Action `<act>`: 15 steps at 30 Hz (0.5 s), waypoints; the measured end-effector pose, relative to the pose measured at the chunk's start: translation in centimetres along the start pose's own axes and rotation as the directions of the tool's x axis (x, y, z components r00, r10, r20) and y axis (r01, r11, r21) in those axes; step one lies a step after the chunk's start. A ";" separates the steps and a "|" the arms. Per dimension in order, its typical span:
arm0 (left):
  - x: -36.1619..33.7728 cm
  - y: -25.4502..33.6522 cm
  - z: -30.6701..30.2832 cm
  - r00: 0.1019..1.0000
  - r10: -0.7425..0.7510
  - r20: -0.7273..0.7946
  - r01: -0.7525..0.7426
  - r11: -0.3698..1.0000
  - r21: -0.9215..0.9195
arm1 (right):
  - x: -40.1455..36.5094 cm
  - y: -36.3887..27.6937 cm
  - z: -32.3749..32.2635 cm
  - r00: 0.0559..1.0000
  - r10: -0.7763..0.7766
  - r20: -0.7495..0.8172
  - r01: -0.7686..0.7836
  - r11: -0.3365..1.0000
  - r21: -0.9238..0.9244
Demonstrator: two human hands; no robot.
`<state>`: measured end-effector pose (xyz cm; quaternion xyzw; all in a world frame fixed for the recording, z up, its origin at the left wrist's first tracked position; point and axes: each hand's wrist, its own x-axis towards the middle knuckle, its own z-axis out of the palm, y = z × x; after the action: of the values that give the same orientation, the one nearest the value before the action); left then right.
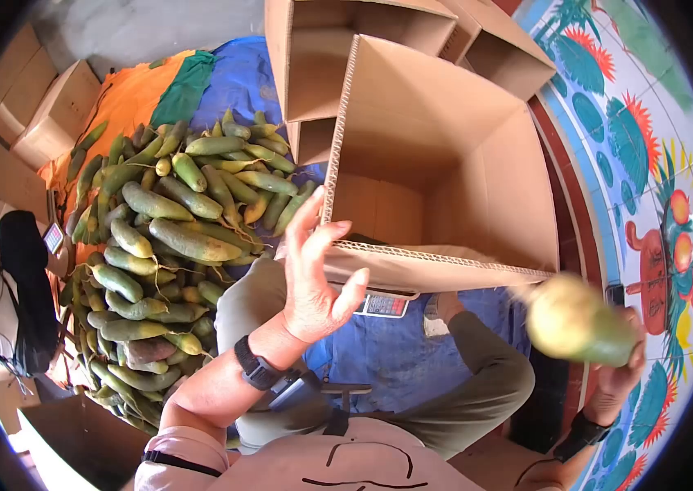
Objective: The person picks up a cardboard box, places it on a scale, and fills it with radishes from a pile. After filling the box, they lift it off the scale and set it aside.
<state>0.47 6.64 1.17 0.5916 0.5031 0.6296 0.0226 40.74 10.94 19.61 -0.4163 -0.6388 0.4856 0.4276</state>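
Note:
My right hand (623,372) is wrapped round the end of a green radish (577,321), blurred by motion, out to the right of the box's near corner. My left hand (314,282) is raised at the near left corner of an open cardboard box (490,176), its fingers spread apart and holding nothing. The box sits in front of me with its opening facing up, and its inside walls show. Below its near edge juts the keypad of a scale (385,305). A large heap of green radishes (191,233) lies to the left of my left hand.
Other open cardboard boxes (314,53) stand behind the box. Blue sheeting (396,368) and orange cloth (130,98) cover the floor. More cartons (68,114) are stacked at far left. A painted tile wall (600,106) borders the right side.

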 end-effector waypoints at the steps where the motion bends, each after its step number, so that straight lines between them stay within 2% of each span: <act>1: -0.1 0.1 0.0 1.000 -0.012 -0.002 0.012 1.000 0.019 | 1.0 -0.8 1.0 0.996 -0.058 -0.074 0.059 0.998 0.018; 3: -0.1 0.2 0.0 1.000 -0.025 -0.008 0.025 1.000 0.005 | 3.1 -2.4 2.9 0.960 -0.172 -0.220 0.183 0.983 0.027; 5: 0.0 0.4 -0.2 1.000 -0.018 -0.013 0.019 1.000 0.018 | 6.8 -3.5 4.1 0.972 -0.233 -0.036 0.223 0.958 -0.179; 6: -0.1 0.4 -0.3 1.000 -0.022 -0.003 0.022 1.000 0.019 | 8.3 -3.7 5.4 0.971 -0.238 -0.019 0.231 0.957 -0.174; 7: -0.1 0.3 -0.4 1.000 -0.026 0.008 0.025 0.999 0.020 | 9.6 -3.6 7.2 0.989 -0.135 0.058 0.147 0.912 -0.383; 8: -0.1 0.2 -0.4 1.000 -0.025 0.004 0.025 1.000 0.003 | 10.8 -3.4 8.9 0.994 -0.019 0.109 0.079 0.811 -0.580; 9: -0.1 0.2 -0.5 1.000 -0.026 0.008 0.026 1.000 -0.002 | 12.2 -2.5 10.4 0.981 -0.034 0.191 0.153 0.738 -0.657; 10: -0.1 0.3 -0.5 0.999 -0.033 0.010 0.033 0.999 0.000 | 13.6 -0.8 11.0 0.956 -0.053 0.289 0.247 0.676 -0.694; 12: -0.1 0.3 -0.6 0.999 -0.036 0.015 0.036 0.999 -0.008 | 15.3 1.4 12.4 0.921 0.073 0.384 0.312 0.453 -0.835; 13: -0.1 0.3 -0.6 0.999 -0.038 0.008 0.038 0.999 -0.003 | 15.8 2.1 13.3 0.917 0.071 0.392 0.320 0.453 -0.832; 15: -0.2 0.2 -0.3 0.998 -0.043 -0.034 0.042 0.998 -0.045 | 16.1 3.4 15.3 0.807 0.394 0.440 0.246 0.452 -0.857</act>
<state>0.37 6.23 1.26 0.5690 0.5019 0.6502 0.0403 21.97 22.78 16.13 -0.4345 -0.8729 0.2005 -0.0958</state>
